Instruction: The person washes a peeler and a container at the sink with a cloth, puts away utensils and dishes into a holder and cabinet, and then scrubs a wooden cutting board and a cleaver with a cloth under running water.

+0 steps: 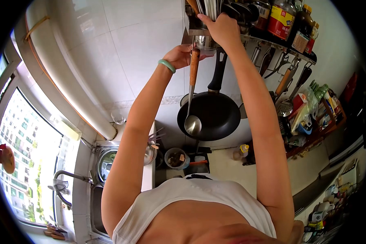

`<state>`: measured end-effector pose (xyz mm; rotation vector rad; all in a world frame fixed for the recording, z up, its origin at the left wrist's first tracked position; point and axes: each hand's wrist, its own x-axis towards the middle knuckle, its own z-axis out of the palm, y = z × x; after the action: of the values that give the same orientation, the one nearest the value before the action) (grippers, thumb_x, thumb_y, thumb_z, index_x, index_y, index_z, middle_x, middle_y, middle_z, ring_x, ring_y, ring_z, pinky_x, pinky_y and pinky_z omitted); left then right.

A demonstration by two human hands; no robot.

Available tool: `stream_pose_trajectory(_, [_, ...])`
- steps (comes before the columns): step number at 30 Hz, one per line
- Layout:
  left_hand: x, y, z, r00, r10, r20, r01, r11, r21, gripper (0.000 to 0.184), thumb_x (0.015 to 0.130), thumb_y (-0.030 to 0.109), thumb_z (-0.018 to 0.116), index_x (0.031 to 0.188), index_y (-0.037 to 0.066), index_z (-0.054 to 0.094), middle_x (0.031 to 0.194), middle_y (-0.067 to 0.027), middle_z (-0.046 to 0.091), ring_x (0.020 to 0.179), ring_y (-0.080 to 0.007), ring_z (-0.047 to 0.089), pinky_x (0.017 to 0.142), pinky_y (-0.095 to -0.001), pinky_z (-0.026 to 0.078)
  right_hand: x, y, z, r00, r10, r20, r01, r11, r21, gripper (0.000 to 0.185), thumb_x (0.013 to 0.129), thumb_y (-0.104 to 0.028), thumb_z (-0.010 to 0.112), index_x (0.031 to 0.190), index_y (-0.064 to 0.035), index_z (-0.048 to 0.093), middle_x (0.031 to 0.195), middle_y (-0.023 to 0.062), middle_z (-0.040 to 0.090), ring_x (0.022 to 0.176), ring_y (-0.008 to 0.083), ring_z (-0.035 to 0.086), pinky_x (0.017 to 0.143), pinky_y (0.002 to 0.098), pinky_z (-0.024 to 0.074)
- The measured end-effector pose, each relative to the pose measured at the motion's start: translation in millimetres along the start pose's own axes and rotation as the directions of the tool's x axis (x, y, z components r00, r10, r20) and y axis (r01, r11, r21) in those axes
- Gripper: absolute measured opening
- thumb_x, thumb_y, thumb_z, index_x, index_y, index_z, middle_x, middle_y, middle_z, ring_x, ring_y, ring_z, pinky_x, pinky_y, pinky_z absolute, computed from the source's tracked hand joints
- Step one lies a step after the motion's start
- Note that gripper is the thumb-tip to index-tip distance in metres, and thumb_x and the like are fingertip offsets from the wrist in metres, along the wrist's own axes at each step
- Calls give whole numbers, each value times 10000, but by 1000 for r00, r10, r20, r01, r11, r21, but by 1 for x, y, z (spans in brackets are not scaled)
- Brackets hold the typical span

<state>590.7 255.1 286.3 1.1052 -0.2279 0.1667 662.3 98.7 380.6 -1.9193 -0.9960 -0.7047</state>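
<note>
High on the wall, my right hand (223, 30) closes around the base of a bundle of pale chopsticks (210, 9) in the rack; its fingertips are partly hidden. Below it, my left hand (182, 57), with a green bangle (167, 66) at the wrist, is palm up with fingers stretched out under a shiny metal utensil holder (204, 42). Whether it bears the holder's weight I cannot tell. A wooden-handled ladle (193, 124) hangs just in front of the left fingers. Behind it hangs a black frying pan (219, 116).
Sauce bottles (281, 18) stand on the wall shelf (288, 49) at the right, with several utensils hanging below. A sink (96, 211) and faucet (69, 175) lie at lower left beside the window. A wooden rack (319, 126) with bags is at right.
</note>
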Motion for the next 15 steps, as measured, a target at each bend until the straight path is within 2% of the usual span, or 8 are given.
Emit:
stream_pose_trajectory(3, [3,-1,-1,999,34,41,-35,999,30,362,949,152,463,1209,-96,422,1211,-255,518,1105,-354,561,929,-341,487,5,3,0,1000,-5,-8,4,998,-70,710,744,-640,603,791,67,638,735,232,652,742,379,665,653,429,534])
stream_pose_trajectory(7, [11,-8,-14,998,68,-3,-68,998,4,381,938,173,506,1193,-99,427,1162,-240,546,1112,-366,556,892,-303,500,7,8,-1,999,-21,26,23,995,-96,710,711,-656,621,799,48,652,729,226,654,744,373,668,661,426,534])
stream_pose_trajectory(9, [-3,-1,14,994,86,-69,-88,996,-16,168,915,-28,392,1056,-118,380,1068,-236,519,1184,-430,471,1047,-383,414,7,8,-2,999,-29,36,32,994,-109,701,710,-652,625,800,42,656,722,224,653,743,371,669,662,426,533])
stream_pose_trajectory(12, [12,-14,-9,991,106,-82,-116,985,-131,183,921,-10,404,1067,-115,376,1064,-237,518,1203,-446,444,1041,-365,420,7,10,1,998,-54,24,56,993,-108,687,710,-640,631,802,40,660,705,217,653,714,370,668,647,431,534])
stream_pose_trajectory(14, [17,-15,-16,991,98,-92,-111,982,-153,166,922,-3,411,1048,-110,403,1061,-237,519,1201,-441,448,1035,-350,427,10,13,8,999,-36,7,37,997,-69,745,702,-668,614,836,63,660,784,257,650,793,385,656,716,437,519])
stream_pose_trajectory(15, [19,-17,-17,991,94,-98,-110,979,-174,152,924,3,418,1029,-105,430,1058,-237,521,1199,-436,453,1028,-335,434,-3,-11,-13,998,48,35,-43,991,-125,658,763,-532,664,807,122,603,787,298,625,779,411,629,686,449,512])
